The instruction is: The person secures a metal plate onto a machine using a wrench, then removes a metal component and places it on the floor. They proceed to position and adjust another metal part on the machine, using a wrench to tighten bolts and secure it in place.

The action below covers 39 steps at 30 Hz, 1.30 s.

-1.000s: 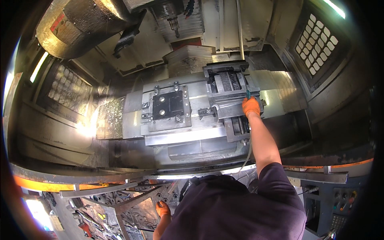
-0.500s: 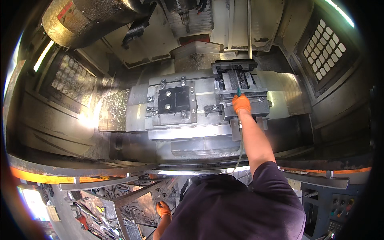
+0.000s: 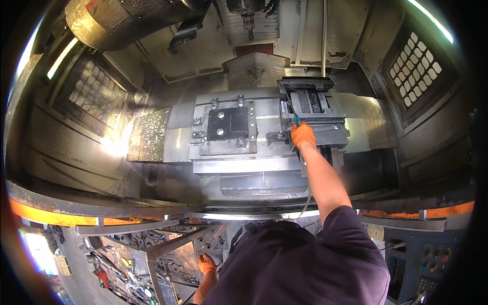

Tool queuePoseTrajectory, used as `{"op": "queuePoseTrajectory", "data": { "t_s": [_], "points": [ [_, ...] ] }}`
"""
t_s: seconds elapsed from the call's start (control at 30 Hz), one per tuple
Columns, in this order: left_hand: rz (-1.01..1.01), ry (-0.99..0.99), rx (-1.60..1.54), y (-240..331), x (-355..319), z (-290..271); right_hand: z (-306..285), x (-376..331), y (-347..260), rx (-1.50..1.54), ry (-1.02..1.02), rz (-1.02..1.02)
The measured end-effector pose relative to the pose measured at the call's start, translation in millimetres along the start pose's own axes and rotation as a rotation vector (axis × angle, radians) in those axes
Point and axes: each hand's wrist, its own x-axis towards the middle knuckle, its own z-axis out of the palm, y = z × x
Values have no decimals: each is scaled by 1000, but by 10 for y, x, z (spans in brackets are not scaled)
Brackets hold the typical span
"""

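My right hand, in an orange glove, reaches forward into a machine enclosure. It is closed around a green air blow gun, whose thin hose trails back toward me. The tool's tip points at the near left side of a machine vise, which has dark chips lying between its jaws. Left of the vise, a dark square plate with two round holes is clamped to the machine table. My left hand, also gloved in orange, hangs low beside a tool cart; its fingers are too small to read.
A spindle hangs at the back, with a large rounded housing at upper left. Several clamps stand up around the plate. The enclosure's front sill crosses before me. Tools crowd the cart; a control panel stands at right.
My right hand and the air blow gun have shifted left across the vise's near side, and the tip now tilts leftward. The whole view has turned slightly. The left hand stays low by the cart.
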Motion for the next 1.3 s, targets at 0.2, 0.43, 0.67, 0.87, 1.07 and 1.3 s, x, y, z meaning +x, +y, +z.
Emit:
{"op": "queuePoseTrajectory", "data": {
  "t_s": [0.2, 0.43, 0.67, 0.87, 1.07, 1.3],
  "points": [
    [75, -38, -4, -109, 219, 168, -58, -346, 334, -32, 33, -37],
    [183, -52, -30, 148, 647, 255, -286, -848, 600, -154, 7, -47],
    [236, -88, -111, 392, 906, 375, -353, -1047, 591, -212, 15, 6],
    [239, -74, -192, 138, 1022, 437, -358, -1368, 496, -228, -63, 72],
    [258, -96, -130, 170, 980, 347, -627, -1405, 599, -309, -46, 36],
    [229, -80, -174, 96, 1198, 567, -960, -1176, 1081, -324, 67, 79]
  ]
}}
